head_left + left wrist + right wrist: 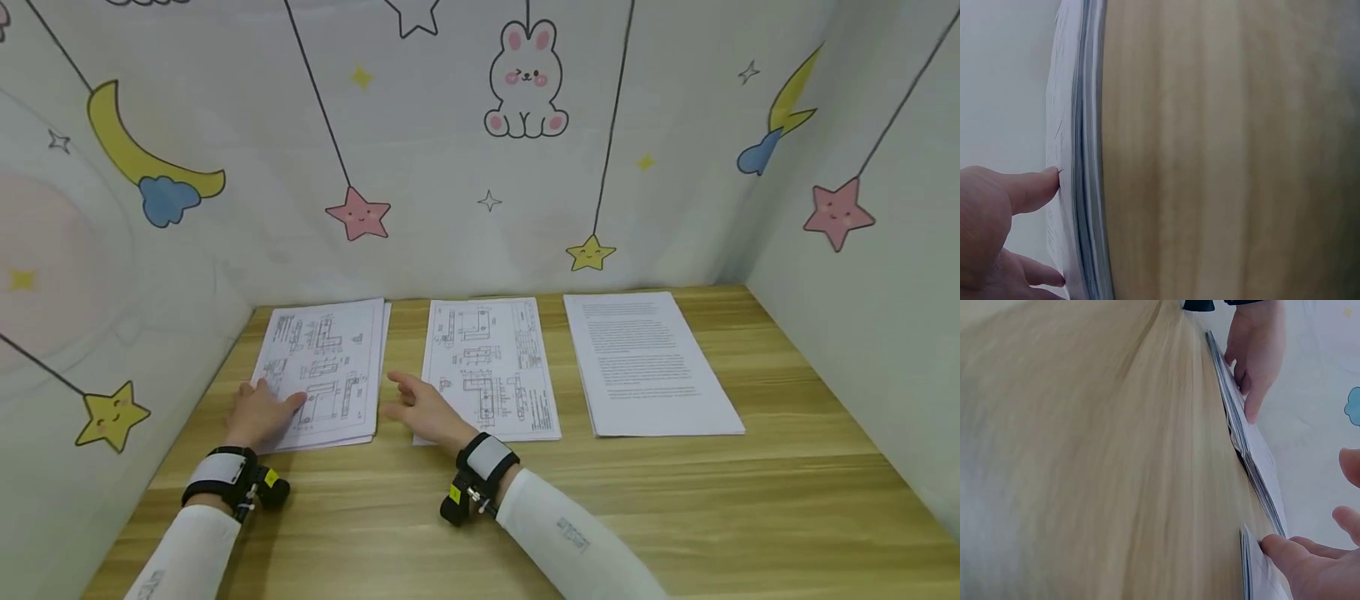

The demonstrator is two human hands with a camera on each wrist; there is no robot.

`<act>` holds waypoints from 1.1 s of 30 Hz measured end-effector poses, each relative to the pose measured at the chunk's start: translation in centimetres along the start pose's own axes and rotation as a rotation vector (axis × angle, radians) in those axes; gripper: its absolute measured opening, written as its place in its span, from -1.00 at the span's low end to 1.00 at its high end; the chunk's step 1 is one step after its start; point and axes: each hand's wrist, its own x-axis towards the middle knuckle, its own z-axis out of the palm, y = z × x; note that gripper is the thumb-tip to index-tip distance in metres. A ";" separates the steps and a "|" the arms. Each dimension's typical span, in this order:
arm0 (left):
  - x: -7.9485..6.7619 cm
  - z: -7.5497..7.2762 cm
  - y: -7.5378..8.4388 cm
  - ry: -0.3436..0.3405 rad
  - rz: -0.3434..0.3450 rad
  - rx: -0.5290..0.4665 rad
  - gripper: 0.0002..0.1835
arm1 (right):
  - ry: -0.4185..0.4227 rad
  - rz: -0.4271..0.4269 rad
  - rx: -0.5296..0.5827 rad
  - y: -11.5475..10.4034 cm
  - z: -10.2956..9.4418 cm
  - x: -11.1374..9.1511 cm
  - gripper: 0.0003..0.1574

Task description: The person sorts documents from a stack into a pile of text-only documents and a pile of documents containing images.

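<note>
Wood-grain table (750, 517), three paper stacks (506, 367)

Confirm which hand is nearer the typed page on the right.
Right. The right hand is left of the typed page, by the middle drawings; the left hand is farther away, on the leftmost drawings.

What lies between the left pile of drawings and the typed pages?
The head view shows the middle pile of drawings there, with bare table showing either side; the right hand partly covers the left gap.

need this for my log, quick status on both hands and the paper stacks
Left hand touching left paper stack. Right hand holding nothing, by left edge of middle stack, contact unclear. Right stack untouched. No obstruction visible.
</note>
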 end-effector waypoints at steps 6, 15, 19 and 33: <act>-0.1 0.3 0.4 -0.006 0.007 0.010 -0.07 | 0.012 0.064 0.107 0.1 0.4 0.3 -0.20; -0.3 0.4 1.3 -0.036 0.034 0.048 -0.03 | 0.050 0.120 0.249 0.4 0.9 0.8 -0.18; -0.3 0.6 1.3 -0.028 0.057 0.028 -0.05 | 0.063 0.123 0.269 0.4 1.3 0.8 -0.20; -1.2 0.6 1.6 -0.059 0.086 0.015 -0.09 | 0.141 0.207 0.767 0.9 1.0 1.1 -0.26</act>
